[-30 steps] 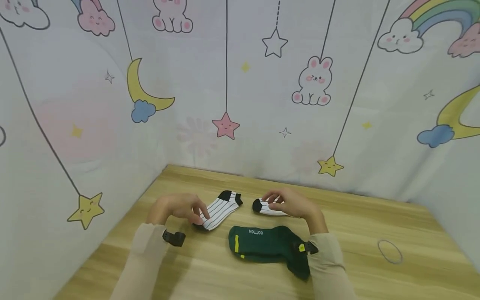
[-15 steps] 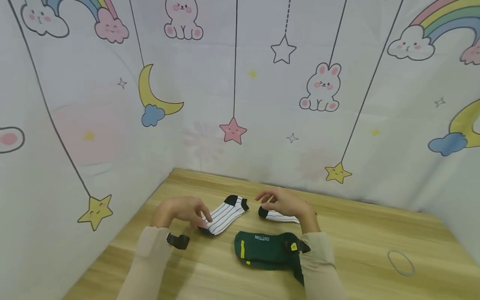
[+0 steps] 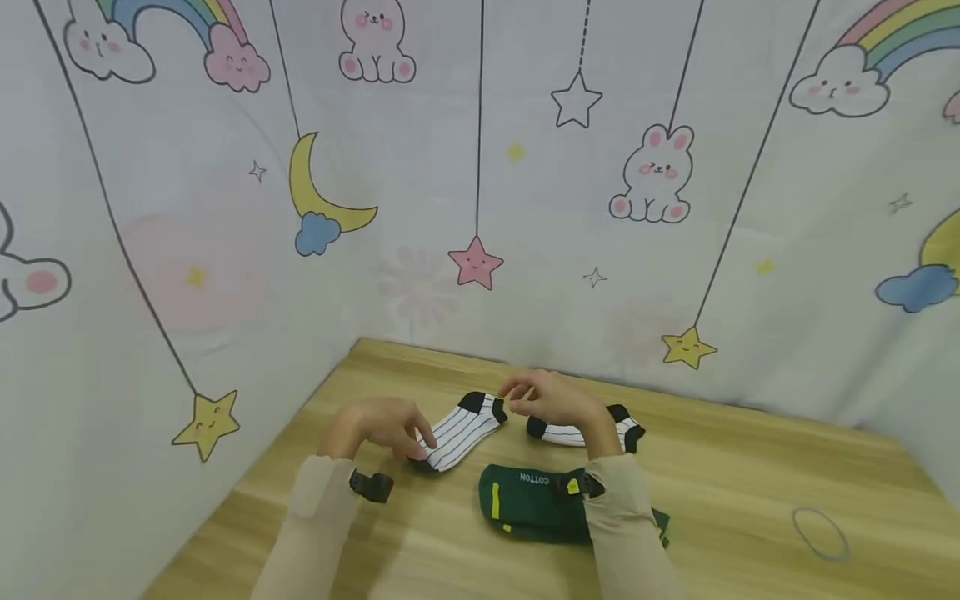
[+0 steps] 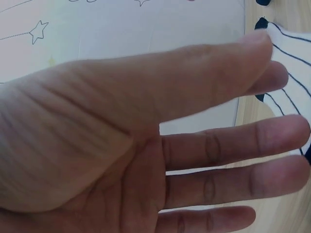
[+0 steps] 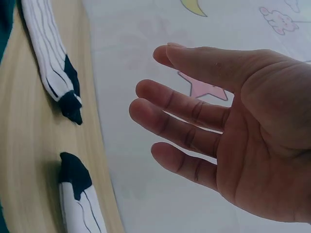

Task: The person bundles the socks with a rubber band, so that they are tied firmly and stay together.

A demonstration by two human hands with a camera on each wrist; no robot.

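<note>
Beyond the green sock (image 3: 532,510), both striped socks (image 3: 467,435) (image 3: 561,434) lie flat, apart; I judge neither gathered yet. My left hand (image 3: 386,425) and right hand (image 3: 553,397) are spread loosely, empty.

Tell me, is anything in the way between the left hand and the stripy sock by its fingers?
Nothing visible does. The left hand is at the near end of the striped sock, and the green sock lies off to the right, out of that path.
</note>
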